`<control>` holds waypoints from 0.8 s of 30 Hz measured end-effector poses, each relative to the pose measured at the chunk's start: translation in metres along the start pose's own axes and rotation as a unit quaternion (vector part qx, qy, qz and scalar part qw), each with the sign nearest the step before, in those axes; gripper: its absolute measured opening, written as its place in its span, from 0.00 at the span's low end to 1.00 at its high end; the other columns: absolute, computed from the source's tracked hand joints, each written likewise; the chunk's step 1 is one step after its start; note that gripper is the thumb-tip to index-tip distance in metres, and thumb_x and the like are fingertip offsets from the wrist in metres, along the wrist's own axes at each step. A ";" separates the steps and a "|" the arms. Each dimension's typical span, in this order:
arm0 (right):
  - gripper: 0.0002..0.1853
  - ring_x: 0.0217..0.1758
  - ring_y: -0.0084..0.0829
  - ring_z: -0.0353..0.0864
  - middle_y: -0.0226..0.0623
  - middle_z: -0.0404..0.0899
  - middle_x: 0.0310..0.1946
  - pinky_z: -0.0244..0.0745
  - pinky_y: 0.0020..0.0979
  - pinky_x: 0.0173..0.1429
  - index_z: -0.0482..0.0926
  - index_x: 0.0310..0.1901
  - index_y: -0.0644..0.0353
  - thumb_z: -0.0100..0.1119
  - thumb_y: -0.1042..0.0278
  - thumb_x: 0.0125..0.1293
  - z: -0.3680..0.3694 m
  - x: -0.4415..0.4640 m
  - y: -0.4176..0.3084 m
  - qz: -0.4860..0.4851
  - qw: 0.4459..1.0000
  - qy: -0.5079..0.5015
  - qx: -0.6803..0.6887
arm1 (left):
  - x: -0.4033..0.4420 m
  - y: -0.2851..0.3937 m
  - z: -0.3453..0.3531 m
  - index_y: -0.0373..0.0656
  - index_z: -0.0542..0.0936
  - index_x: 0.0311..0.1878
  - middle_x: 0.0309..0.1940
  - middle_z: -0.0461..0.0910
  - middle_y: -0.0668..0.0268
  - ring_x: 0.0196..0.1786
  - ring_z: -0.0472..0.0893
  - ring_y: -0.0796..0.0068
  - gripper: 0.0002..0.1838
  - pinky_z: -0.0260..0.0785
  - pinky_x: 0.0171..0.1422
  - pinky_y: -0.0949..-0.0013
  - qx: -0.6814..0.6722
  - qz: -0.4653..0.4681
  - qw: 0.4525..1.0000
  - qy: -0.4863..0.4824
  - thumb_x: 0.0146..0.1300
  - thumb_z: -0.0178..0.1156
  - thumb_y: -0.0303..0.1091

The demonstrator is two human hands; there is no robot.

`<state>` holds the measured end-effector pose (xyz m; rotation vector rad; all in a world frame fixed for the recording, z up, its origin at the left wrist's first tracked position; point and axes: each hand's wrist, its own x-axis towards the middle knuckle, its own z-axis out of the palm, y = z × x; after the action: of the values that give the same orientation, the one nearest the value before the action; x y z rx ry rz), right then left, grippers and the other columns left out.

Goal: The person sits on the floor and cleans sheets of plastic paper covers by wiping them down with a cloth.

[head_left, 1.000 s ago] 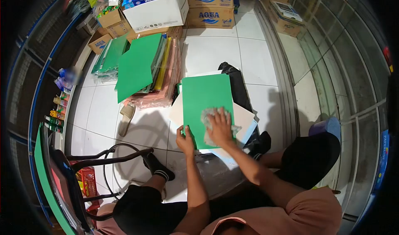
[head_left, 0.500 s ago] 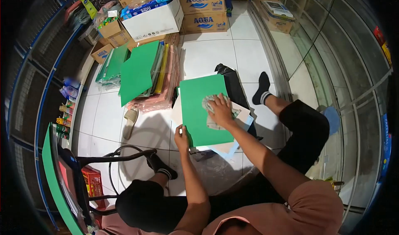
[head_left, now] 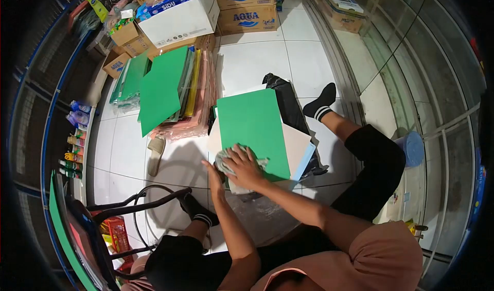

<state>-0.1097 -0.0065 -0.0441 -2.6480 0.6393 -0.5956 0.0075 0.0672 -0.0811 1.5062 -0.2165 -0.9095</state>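
A green sheet [head_left: 252, 121] lies on pale pink [head_left: 297, 149] and light blue sheets, with a black plastic bag [head_left: 289, 105] beneath and to the right. My right hand [head_left: 243, 166] presses a crumpled grey-white cloth [head_left: 225, 162] onto the lower left part of the green sheet. Beside that corner, my left hand [head_left: 214, 180] is raised on edge, its fingers extended and nothing seen in it. The cloth partly hides the sheet's lower left corner.
Stacked green [head_left: 165, 85], yellow and pink sheets in plastic lie at the upper left, near a beige sandal [head_left: 156, 156]. Boxes [head_left: 247, 19] stand at the back. A dark chair [head_left: 139, 208] is at the left, a blue container [head_left: 410, 149] at the right.
My right hand and the cloth have moved from the sheet's right side down to its lower left. My left hand has let go of the left edge and opened. My right foot has shifted outward and up.
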 end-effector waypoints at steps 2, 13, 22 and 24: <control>0.23 0.69 0.46 0.46 0.41 0.58 0.63 0.37 0.56 0.66 0.68 0.54 0.53 0.51 0.55 0.57 -0.011 -0.027 -0.001 0.006 1.000 0.002 0.017 | 0.009 -0.016 0.001 0.36 0.72 0.46 0.27 0.77 0.57 0.27 0.74 0.63 0.37 0.66 0.35 0.64 0.022 0.049 0.997 0.057 0.59 0.39 0.66; 0.22 0.67 0.48 0.49 0.44 0.60 0.60 0.42 0.61 0.63 0.70 0.50 0.54 0.54 0.57 0.53 -0.034 0.030 0.114 0.125 0.985 0.075 -0.092 | -0.036 0.023 0.061 0.36 0.71 0.32 0.23 0.73 0.56 0.25 0.72 0.65 0.21 0.65 0.32 0.65 0.408 0.123 0.880 0.210 0.55 0.59 0.48; 0.22 0.67 0.49 0.50 0.45 0.60 0.60 0.40 0.62 0.63 0.70 0.51 0.55 0.54 0.57 0.54 0.003 0.042 0.054 -0.041 0.999 0.005 -0.003 | -0.035 0.013 0.066 0.40 0.72 0.30 0.17 0.72 0.58 0.18 0.68 0.62 0.20 0.61 0.25 0.60 0.377 0.166 0.868 0.277 0.58 0.54 0.51; 0.22 0.67 0.47 0.50 0.41 0.61 0.60 0.40 0.61 0.64 0.71 0.51 0.52 0.53 0.56 0.54 -0.004 0.056 0.065 -0.033 0.999 -0.025 -0.007 | -0.034 0.009 0.064 0.39 0.72 0.30 0.16 0.70 0.60 0.18 0.67 0.65 0.20 0.60 0.24 0.62 0.367 0.162 0.873 0.278 0.58 0.55 0.51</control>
<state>-0.0891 -0.0891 -0.0507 -2.6970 0.5458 -0.5442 -0.0525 0.0386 -0.0516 2.2813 -0.4031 -0.0683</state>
